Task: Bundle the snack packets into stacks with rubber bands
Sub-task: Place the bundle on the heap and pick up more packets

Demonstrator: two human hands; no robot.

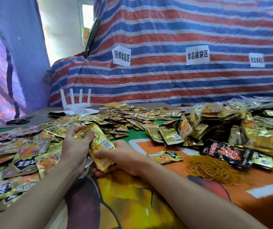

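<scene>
Left hand (76,146): curled around the top end of a stack of gold packets (99,142), fingers wrapped over the far side, so it's got a proper grip.
Right hand (124,156): holding the bottom end of the same stack, with the thumb lying across the front and the other fingers tucked underneath.
Stack: held up between both hands near the front edge of the table, tilted, printed label side up.
Rubber bands (215,169): a big tan pile on the orange part of the mat, off to the right of the right hand and not touching it.
Loose packets (25,154): all over the place. They're spread flat on the left, and there's more in a heap along the back (149,116) and another heap on the right (231,128).
Single gold packet (164,156): lying flat on its own between the right hand and the rubber bands.
Black packet (228,152): just behind the rubber bands, at the foot of the right heap.
Mat (267,177): orange, green and white patches showing between the packets.
Router (76,103): white with four antennas, back left.
Scissors (18,121): black, left of the router on a grey board.
Tarp (182,83): red, white and blue stripes behind the table, with white paper signs (121,56) stuck on it.
</scene>
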